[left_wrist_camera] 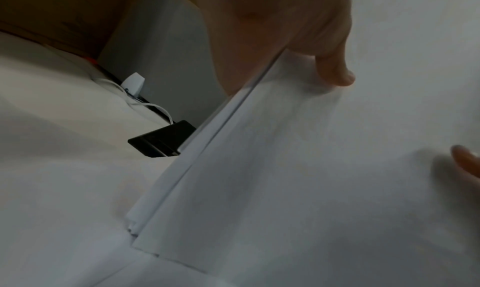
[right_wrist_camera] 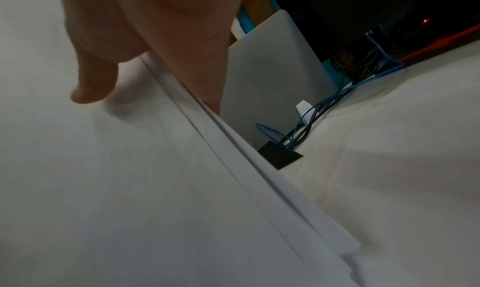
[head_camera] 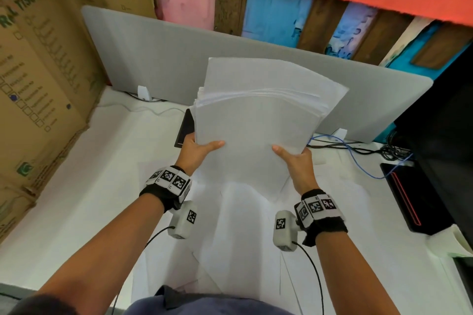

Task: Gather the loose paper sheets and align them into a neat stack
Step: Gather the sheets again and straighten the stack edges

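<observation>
Both the left hand [head_camera: 195,147] and the right hand [head_camera: 298,158] are pinching the paper stack [head_camera: 256,120] by its side edges, holding it near-upright above the bench [head_camera: 76,186]; the grip is closed on light, limp, slippery sheets that are fanning unevenly on top.

The paper stack [head_camera: 258,120] stands on the desk [head_camera: 76,199] between the left hand [head_camera: 197,149] and right hand [head_camera: 298,161].

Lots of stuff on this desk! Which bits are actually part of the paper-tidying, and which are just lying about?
Part of the job:
- paper stack, stood on edge, tops uneven
- left hand and right hand, gripping its sides
- loose sheets on the desk underneath

Just lying about:
- cardboard box
- grey divider
- blue cable
- black device behind the stack
</observation>
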`<state>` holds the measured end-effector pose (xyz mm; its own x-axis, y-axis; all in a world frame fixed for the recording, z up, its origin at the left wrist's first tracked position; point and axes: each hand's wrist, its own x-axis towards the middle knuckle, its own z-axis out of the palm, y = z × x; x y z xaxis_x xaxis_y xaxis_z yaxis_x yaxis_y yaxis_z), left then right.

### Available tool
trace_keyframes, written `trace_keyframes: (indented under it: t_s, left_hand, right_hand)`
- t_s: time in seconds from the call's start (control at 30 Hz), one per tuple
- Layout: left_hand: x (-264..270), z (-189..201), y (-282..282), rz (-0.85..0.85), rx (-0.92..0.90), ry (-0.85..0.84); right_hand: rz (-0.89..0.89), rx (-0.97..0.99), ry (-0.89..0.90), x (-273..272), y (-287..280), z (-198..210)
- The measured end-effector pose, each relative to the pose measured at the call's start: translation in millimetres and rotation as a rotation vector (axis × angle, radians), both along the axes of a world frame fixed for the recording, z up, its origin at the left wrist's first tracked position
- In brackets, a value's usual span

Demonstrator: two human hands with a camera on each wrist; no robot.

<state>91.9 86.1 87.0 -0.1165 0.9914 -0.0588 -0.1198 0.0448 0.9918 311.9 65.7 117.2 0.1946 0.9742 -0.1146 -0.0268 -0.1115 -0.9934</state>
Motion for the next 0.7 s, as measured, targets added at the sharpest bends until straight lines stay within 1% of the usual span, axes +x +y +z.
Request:
trace_keyframes:
  t_s: [0.1,0.17,0.2,0.23,0.33,0.4,0.47,0.5,0.57,0.7]
  left_hand:
    - [-4,5,5,-0.022,0.006,0.012]
    - [-6,6,7,-0.050,0.021,0.020]
    - [-6,6,7,-0.060,0.025,0.020]
    - [-6,6,8,-0.063,0.026,0.020]
    - [-6,6,9,-0.060,0.022,0.015]
    - [-7,7,9,-0.068,0.028,0.010]
    - [-6,9,9,-0.082,0.038,0.011]
    - [-6,10,9,-0.088,0.043,0.008]
    - [-6,12,10,-0.093,0.052,0.002]
    - [-7,14,10,-0.098,0.066,0.000]
  right_hand:
    - [0.009,0.123,-0.018,12,1,31]
    - [0.011,0.271,-0.060,19,4,61]
    - [0.024,0.348,-0.114,22,5,76]
    - [0.038,0.413,-0.217,22,6,91]
    - [0.093,0.533,-0.657,16,11,123]
    - [0.162,0.642,-0.929,4,15,134]
    - [0.215,0.761,-1.151,-11,18,140]
    - [0.227,0.816,-1.215,-19,20,141]
    - [0.246,0.876,-1.259,-33,22,142]
    - [0.357,0.853,-1.338,-51,26,141]
